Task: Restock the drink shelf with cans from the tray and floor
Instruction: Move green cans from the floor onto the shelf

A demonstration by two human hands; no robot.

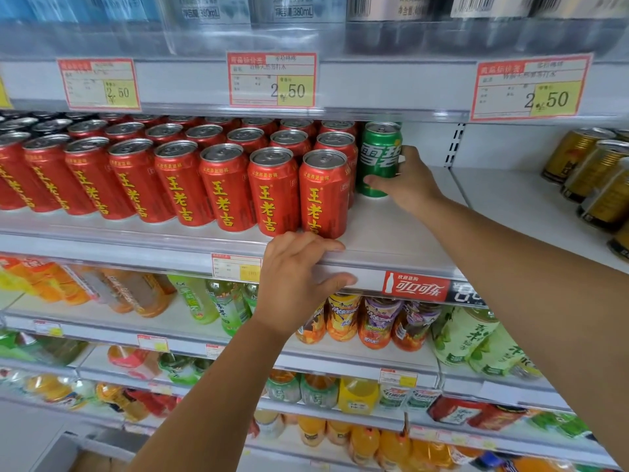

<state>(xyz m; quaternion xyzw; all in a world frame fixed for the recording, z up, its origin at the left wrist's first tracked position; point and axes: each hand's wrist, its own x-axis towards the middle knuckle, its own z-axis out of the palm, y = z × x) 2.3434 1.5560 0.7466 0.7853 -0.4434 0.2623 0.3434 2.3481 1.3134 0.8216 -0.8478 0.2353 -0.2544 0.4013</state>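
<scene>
Green can (379, 158) stands upright towards the back of the middle shelf (391, 233), just right of the block of red cans (224, 192) and close beside the last red column. The right hand (405, 185) grips it from the right: the thumb lies across the can's lower front and the fingers wrap round its far side, so the label faces the camera. Whether the can's base rests on the shelf or hangs just above it cannot be told.

The left hand (296, 284) is well in front of the can and lower, at the shelf's front lip. Its fingers curl over the top of the edge, just beside the foot of the nearest red can, and its thumb presses against the label rail underneath.

The shelf surface in front of and right of the green can is bare white. Farther right, past a divider, stand gold cans (595, 178).

3 red-bordered price tags (272, 80) hang from the rail above, each reading 2.50. Below the left hand, lower shelves carry bottled drinks (371, 321) in orange, green and purple.
</scene>
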